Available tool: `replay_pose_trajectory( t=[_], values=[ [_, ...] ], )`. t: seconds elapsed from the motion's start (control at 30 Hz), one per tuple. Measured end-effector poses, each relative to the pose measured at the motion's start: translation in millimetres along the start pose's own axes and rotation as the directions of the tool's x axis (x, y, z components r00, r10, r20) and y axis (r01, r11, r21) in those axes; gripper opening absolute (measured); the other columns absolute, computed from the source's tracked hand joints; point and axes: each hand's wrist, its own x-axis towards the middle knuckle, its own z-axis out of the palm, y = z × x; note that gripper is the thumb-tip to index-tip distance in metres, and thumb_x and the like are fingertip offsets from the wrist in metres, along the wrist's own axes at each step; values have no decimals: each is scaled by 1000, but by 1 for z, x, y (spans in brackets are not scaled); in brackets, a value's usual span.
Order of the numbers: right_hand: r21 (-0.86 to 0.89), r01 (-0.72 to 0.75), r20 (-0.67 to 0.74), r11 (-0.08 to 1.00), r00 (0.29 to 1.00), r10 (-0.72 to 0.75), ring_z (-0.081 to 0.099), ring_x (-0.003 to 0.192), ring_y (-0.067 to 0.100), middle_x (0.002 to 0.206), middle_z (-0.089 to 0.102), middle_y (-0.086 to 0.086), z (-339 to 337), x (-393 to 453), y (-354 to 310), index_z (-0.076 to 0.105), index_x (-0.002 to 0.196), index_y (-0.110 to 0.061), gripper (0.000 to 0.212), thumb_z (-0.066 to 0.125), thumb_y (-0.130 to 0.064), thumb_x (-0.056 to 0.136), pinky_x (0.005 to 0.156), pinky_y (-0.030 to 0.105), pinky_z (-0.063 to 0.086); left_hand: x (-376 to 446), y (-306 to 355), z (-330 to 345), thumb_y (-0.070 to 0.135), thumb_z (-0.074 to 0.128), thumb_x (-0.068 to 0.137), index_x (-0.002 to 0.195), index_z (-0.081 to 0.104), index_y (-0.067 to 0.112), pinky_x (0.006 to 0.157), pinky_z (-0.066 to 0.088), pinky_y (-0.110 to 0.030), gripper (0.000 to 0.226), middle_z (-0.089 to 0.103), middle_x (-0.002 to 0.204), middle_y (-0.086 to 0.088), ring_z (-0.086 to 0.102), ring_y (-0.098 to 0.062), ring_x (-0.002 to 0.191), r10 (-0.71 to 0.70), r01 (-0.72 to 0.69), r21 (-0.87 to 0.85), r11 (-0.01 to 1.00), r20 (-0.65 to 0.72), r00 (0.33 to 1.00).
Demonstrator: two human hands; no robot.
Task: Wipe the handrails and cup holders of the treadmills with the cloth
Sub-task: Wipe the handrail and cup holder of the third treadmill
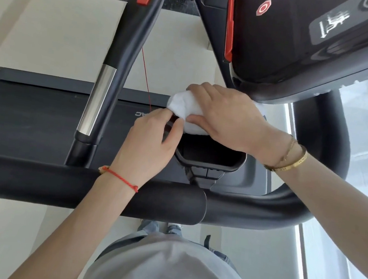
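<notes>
A white cloth (183,109) is bunched at the far rim of the black cup holder (210,161), which hangs off the treadmill's frame. My right hand (225,116) lies over the cloth and grips it, pressing it on the rim. My left hand (152,140) pinches the cloth's near-left corner with thumb and forefinger at the holder's left edge. The thick black front handrail (57,184) runs across below my wrists. A side handrail (120,45) with a chrome sensor strip slants up to the left.
The treadmill console (306,38) with a red stop button looms at the upper right. A thin red safety cord (146,81) hangs beside the side rail. The black belt deck (30,118) lies below. A window is on the right.
</notes>
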Motion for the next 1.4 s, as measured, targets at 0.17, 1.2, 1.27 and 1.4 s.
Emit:
replay_pose_trajectory(
  t=[0.17, 1.2, 1.27, 1.4],
  values=[
    [119, -155, -28, 981, 987, 159, 54, 106, 28, 122, 52, 8, 5, -33, 8, 30, 145, -10, 59, 40, -45, 99, 83, 34, 43, -2, 2, -2, 29, 47, 100, 122, 64, 21, 73, 41, -5, 29, 64, 95, 12, 58, 1, 81, 9, -9, -33, 999, 14, 1000],
    [654, -559, 174, 510, 767, 618, 50, 87, 25, 102, 54, 9, 12, -42, -1, 43, 124, 0, 51, 54, -41, 95, 66, 29, 35, 0, 5, -2, 27, 45, 102, 117, 65, 20, 73, 43, -12, 26, 67, 93, 4, 61, -7, 81, 28, -28, -14, 1000, 9, 1000],
    [670, -556, 168, 491, 759, 629, 50, 80, 21, 97, 53, 5, 13, -42, -1, 45, 119, -3, 47, 55, -42, 95, 61, 25, 34, 0, 6, -2, 27, 44, 102, 116, 66, 20, 75, 45, -17, 27, 67, 91, 4, 61, -8, 81, 26, -26, -21, 999, 8, 1000],
    [659, -608, 257, 443, 736, 627, 42, 59, 4, 71, 45, -6, 20, -77, -13, 34, 86, -10, 45, 56, -48, 91, 46, 13, 35, -1, 6, -2, 27, 44, 102, 115, 66, 18, 75, 45, -19, 27, 67, 91, 3, 61, -9, 81, 31, -31, -12, 999, 9, 999]
  ],
)
